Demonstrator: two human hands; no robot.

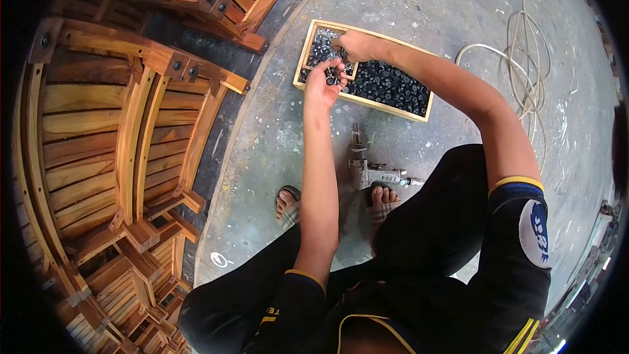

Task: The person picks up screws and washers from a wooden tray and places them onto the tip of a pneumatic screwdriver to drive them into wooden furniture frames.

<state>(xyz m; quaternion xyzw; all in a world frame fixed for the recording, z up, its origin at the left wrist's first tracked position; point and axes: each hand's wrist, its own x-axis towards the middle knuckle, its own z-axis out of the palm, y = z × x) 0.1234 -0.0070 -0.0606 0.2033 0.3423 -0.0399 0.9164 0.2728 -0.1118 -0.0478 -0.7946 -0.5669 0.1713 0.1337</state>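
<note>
Slatted frames [118, 124] stacked left, clear of the work spot. Tray [393, 111] on floor ahead, within arm's reach; long axis runs up-left to down-right. Drill [364, 169] parked between feet, nose toward tray. Left hand [323, 86] cupped over tray edge, holding fasteners [334, 76]. Right hand [354, 44] bunched in silver compartment; grip unclear.

The small metal pieces [334, 77] pinched in the left hand [322, 88] are too tiny to tell as screws or bolts. The right hand [354, 44] has its fingertips sunk out of sight among silvery hardware [319, 47] in the shallow wooden tray [393, 109]. At centre, the grey power drill [367, 172] is partly hidden by the left forearm [319, 177] and a sandalled foot [383, 200]. Brown slatted wooden frames [85, 131] are cut by the dark rim at left. The pale cable [524, 59] leaves the top edge.
</note>
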